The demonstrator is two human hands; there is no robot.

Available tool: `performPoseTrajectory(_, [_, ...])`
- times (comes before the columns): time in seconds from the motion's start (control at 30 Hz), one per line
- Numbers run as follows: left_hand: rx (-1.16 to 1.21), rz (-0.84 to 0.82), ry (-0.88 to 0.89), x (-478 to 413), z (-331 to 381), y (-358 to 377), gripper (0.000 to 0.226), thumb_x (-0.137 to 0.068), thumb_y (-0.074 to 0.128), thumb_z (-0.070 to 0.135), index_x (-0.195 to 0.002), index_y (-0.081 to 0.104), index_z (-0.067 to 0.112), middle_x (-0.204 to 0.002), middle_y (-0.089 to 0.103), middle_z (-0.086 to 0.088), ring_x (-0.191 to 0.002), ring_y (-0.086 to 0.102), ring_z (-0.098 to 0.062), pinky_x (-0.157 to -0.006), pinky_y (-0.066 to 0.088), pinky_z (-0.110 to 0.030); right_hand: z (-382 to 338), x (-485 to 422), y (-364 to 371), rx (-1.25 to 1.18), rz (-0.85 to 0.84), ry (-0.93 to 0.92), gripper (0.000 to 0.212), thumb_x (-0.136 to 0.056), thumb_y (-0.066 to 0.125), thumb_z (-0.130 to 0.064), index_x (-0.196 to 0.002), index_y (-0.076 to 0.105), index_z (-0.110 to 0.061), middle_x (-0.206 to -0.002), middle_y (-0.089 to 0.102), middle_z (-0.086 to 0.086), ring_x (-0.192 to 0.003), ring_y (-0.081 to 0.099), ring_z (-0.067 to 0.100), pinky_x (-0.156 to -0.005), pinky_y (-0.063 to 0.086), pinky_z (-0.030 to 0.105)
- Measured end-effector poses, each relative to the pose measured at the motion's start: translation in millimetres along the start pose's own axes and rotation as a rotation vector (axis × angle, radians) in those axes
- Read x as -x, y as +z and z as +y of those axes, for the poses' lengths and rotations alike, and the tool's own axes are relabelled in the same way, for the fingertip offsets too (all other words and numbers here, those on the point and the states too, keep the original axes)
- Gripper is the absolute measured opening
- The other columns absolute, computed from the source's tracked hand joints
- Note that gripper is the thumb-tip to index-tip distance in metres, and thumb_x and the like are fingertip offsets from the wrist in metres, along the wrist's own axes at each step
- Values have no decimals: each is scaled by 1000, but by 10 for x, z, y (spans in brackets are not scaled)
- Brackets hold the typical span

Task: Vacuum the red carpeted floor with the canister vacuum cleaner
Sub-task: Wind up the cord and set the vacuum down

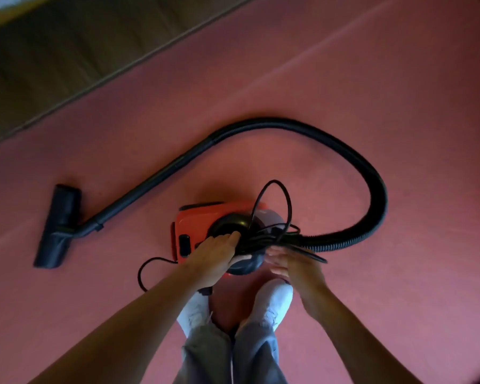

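Head view, looking straight down: along the upper left runs a strip of brown wood floor (53, 51), and the rest is red carpet (372, 79). At the far left, well apart from both hands, the black floor nozzle (58, 225) lies flat on the carpet. Its rigid wand (150, 181) slants up and to the right from it. Near the middle, the orange canister vacuum (191, 225) sits on the carpet just ahead of two white shoes (275, 297). A thin loop of black power cord (272, 214) trails out on the vacuum's left side, and more loops stand up above its body.

The left hand (216, 256) lies on top of the canister, its fingers and thumb wrapped around the bunched cord by the round black part of the housing. Just to the right, the right hand (297, 270) is released, with its fingers stretched out flat beside the bundle. It is blurred, and a few strands of cord cross over the fingertips. I cannot tell whether they rest on it. Furthest right, the ribbed black hose (374, 187) leaves the canister beside the right hand and arcs wide and back over to the wand.
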State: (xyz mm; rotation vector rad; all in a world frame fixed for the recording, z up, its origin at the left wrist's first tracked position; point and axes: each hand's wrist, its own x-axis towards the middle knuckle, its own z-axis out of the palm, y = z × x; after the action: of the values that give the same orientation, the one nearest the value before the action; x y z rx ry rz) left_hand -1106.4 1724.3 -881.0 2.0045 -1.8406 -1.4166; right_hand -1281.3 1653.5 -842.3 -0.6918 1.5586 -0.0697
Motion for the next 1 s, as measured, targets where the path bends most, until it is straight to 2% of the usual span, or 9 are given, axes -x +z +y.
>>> performPoseTrajectory(0.07, [-116,-34,-21,119,-160,-122,50,-96,44,53,-116,48,8,-103,62,-10,-94,62,-30,-75,45,-37,-152,2,28,221,-32,19,24,-94,50,4,-97,73,-2,-95,75,16,-71,69,16,-62,54,23])
performPoseTrajectory(0.1, [-145,-46,-43,170,-245,-184,51,-96,44,55,-115,48,8,-102,63,-10,-93,62,-30,-73,42,-35,-227,-22,54,455,-39,-1,26,-94,49,0,-92,74,-8,-98,74,15,-75,68,17,-66,53,25])
performPoseTrajectory(0.23, [-131,-63,-162,444,-621,-451,55,-91,51,59,-111,48,8,-103,65,-12,-96,62,-32,-71,37,-34,-642,-69,148,1930,-284,-255,30,-94,44,-15,-113,67,-15,-124,61,6,-119,56,22,-94,49,31])
performPoseTrajectory(0.3, [-154,-63,-222,664,-857,-522,61,-86,58,60,-114,47,8,-106,66,-12,-99,63,-33,-73,40,-35,-911,-119,196,2269,-325,-305,30,-95,43,-15,-120,60,-13,-129,51,3,-127,47,20,-99,45,32])
performPoseTrajectory(0.43, [-261,-72,-333,1028,-1277,-532,46,-94,58,38,-126,43,10,-115,64,-10,-106,62,-30,-82,44,-37,-1438,-496,706,2218,-216,-447,31,-94,45,-13,-119,63,-12,-127,54,5,-125,50,22,-102,44,33])
performPoseTrajectory(0.6, [-203,-11,-405,1254,-1432,-348,42,-91,59,29,-128,45,14,-116,64,-9,-105,61,-30,-85,45,-39,-1515,-770,2009,1982,-337,-687,34,-98,46,-10,-126,64,-7,-135,58,14,-127,53,30,-107,41,38])
performPoseTrajectory(0.77, [-175,138,-433,1253,-1354,-319,28,-86,56,29,-113,55,20,-103,68,-6,-93,63,-32,-65,38,-35,-1263,-866,2983,1764,-460,-831,31,-92,50,-1,-112,72,-9,-122,68,9,-115,62,28,-99,49,37])
performPoseTrajectory(0.9, [-143,165,-384,1226,-1416,-368,20,-85,56,31,-103,60,23,-96,67,-3,-90,63,-30,-63,32,-32,-1159,-1301,3413,1836,-545,-796,38,-94,57,-11,-132,60,-9,-135,58,11,-123,55,28,-103,44,32])
performPoseTrajectory(1.0, [-130,205,-331,1209,-1509,-332,17,-83,56,32,-96,61,23,-86,65,-2,-75,54,-29,-61,31,-31,-1004,-1695,3550,1987,-534,-809,54,-92,60,-17,-143,46,-9,-143,47,13,-131,45,29,-108,38,34])
